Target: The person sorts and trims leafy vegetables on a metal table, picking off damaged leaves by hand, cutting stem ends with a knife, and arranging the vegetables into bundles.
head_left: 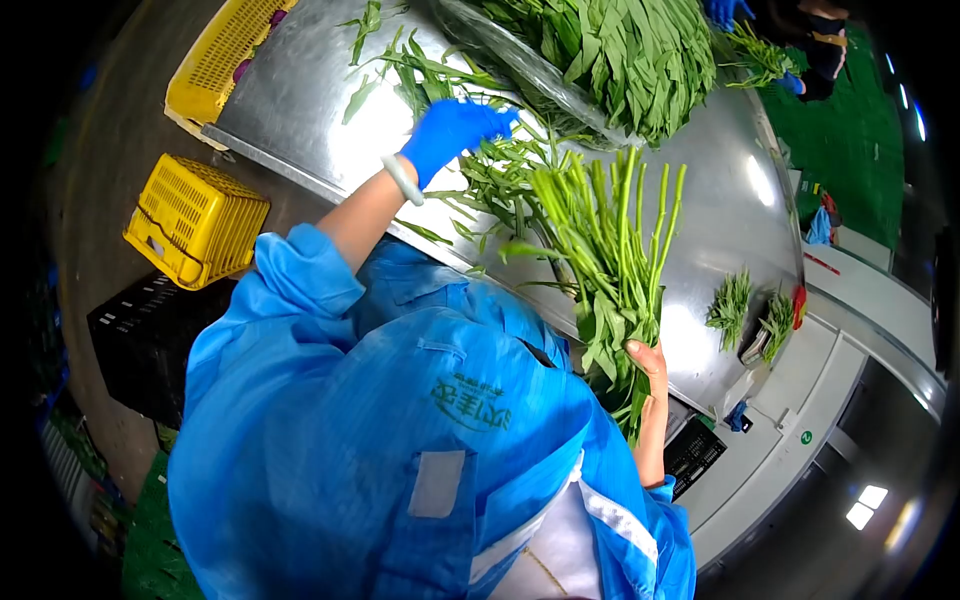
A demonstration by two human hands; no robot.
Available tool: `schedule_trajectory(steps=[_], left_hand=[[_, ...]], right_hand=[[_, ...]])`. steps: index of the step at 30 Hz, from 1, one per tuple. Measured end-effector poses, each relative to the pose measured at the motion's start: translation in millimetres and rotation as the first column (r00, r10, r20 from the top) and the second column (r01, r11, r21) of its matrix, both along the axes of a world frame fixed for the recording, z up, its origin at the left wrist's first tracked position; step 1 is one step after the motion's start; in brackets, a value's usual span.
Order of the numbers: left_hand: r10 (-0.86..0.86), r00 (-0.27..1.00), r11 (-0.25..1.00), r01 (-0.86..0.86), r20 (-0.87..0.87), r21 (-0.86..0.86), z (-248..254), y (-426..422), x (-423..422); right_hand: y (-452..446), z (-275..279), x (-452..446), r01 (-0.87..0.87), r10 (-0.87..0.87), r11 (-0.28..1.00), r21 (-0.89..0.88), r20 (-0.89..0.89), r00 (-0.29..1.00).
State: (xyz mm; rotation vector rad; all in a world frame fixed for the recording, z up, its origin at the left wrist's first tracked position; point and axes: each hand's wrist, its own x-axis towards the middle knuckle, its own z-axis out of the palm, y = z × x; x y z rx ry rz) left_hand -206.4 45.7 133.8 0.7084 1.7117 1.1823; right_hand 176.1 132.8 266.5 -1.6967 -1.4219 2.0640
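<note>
- The right hand [650, 368], its thumb across the leaves, is closed around the leafy part of a bunch of greens [618, 290]; gripping there probably gathers the soft tops and leaves the stem ends free.
- That bunch is held at the bench's [730, 215] near edge — stems pointing in over the metal, leaves toward the body — likely so it stays clear of the surface.
- The gloved left hand [455, 138] is over the near edge, beside loose leaves [490, 185]; whether its fingers pinch anything I cannot tell.
- A large heap of greens [630, 60] lies toward the far edge with clear plastic [530, 70] along its side, perhaps to contain it within reach.
- Two small bundles [728, 302] [774, 325] lie near the right end, apart from the scraps, presumably so they don't mix.
- At the far right corner, a co-worker's gloved hands [724, 10] [793, 83] are by more greens [757, 58].
</note>
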Motion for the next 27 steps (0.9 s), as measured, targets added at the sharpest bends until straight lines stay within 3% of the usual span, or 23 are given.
schedule_trajectory(steps=[1, 2, 3, 6, 7, 8, 10, 11, 12, 14, 15, 16, 17, 18, 19, 20, 21, 22, 23, 26, 27], left_hand=[[-0.160, 0.983, 0.987, 0.159, 0.087, 0.012, 4, -9, 15], [-0.266, 0.962, 0.955, 0.254, 0.061, 0.153, -18, -12, 41], [-0.358, 0.926, 0.933, 0.350, 0.118, 0.088, 17, -20, 57], [-0.436, 0.852, 0.898, 0.394, 0.288, 0.195, 35, -13, 85], [-0.278, 0.943, 0.885, 0.178, 0.183, 0.430, 6, -6, 81], [-0.081, 0.989, 0.761, -0.020, 0.126, 0.648, -27, 2, 67], [0.165, 0.932, 0.950, -0.238, 0.322, 0.201, -39, -8, 9], [0.306, 0.874, 0.934, -0.200, -0.377, 0.295, -45, -19, -2], [0.355, 0.352, 0.934, -0.110, -0.866, 0.339, -48, -25, -9], [0.228, 0.177, 0.964, -0.180, -0.958, 0.196, -14, -36, 1], [0.151, 0.094, 0.967, -0.222, -0.984, 0.127, -2, -40, 7], [0.168, 0.505, 0.985, -0.044, -0.847, 0.169, -19, -44, 9], [0.000, 0.793, 0.992, 0.077, -0.610, 0.101, -33, -48, 22], [-0.209, 0.959, 0.965, 0.234, -0.191, 0.122, -42, -51, 37], [-0.448, 0.888, 0.856, 0.459, -0.104, 0.238, -56, -49, 55], [-0.580, 0.798, 0.815, 0.568, 0.165, 0.117, -60, -45, 79], [-0.628, 0.602, 0.758, 0.617, 0.492, 0.212, -85, -40, 111], [-0.671, 0.424, 0.741, 0.407, 0.608, 0.534, -159, -35, 164], [-0.635, 0.242, 0.756, 0.391, 0.734, 0.525, -115, -39, 159], [-0.561, 0.122, 0.796, -0.194, 0.819, 0.574, -81, 0, 159], [-0.594, 0.147, 0.748, -0.261, 0.791, 0.610, -69, 4, 144]], right_hand=[[-2, 1, -1, 0.025, -0.025, 1.000, -0.019, -0.023, 0.999], [-2, -1, -1, 0.033, -0.034, 0.999, -0.021, -0.033, 0.999], [0, -6, -1, 0.043, -0.044, 0.999, -0.025, -0.042, 0.998], [1, -6, -5, 0.031, -0.031, 0.999, -0.006, 0.003, 1.000], [2, -7, -3, 0.029, -0.029, 1.000, 0.005, 0.002, 1.000], [3, -6, 1, 0.027, -0.027, 1.000, 0.014, 0.001, 1.000], [2, -3, 7, 0.066, -0.066, 0.998, -0.013, -0.009, 0.998], [4, -6, 11, 0.058, -0.058, 0.998, 0.001, -0.045, 0.997], [9, -16, 28, 0.061, -0.062, 0.998, -0.007, -0.117, 0.991], [14, -16, 32, 0.073, -0.068, 0.997, 0.030, -0.156, 0.985], [18, -16, 34, 0.080, -0.078, 0.996, 0.026, -0.093, 0.993], [15, -13, 25, 0.111, -0.105, 0.993, 0.035, -0.156, 0.982], [16, -10, 20, 0.113, -0.106, 0.993, 0.036, -0.159, 0.982], [17, -7, 15, 0.112, -0.104, 0.993, 0.039, -0.164, 0.981], [18, -5, 7, 0.108, -0.095, 0.992, 0.060, -0.191, 0.977], [18, -3, 2, 0.109, -0.095, 0.992, 0.068, -0.186, 0.978], [18, -1, -4, 0.108, -0.092, 0.991, 0.076, -0.183, 0.979], [19, 0, -12, 0.106, -0.089, 0.991, 0.086, -0.182, 0.979], [16, 3, -21, 0.101, -0.085, 0.992, 0.072, -0.197, 0.977], [12, 5, -42, -0.035, 0.039, 0.994, 0.100, -0.045, 0.998], [1, 17, -63, -0.083, 0.079, 0.993, 0.084, 0.051, 0.996]])
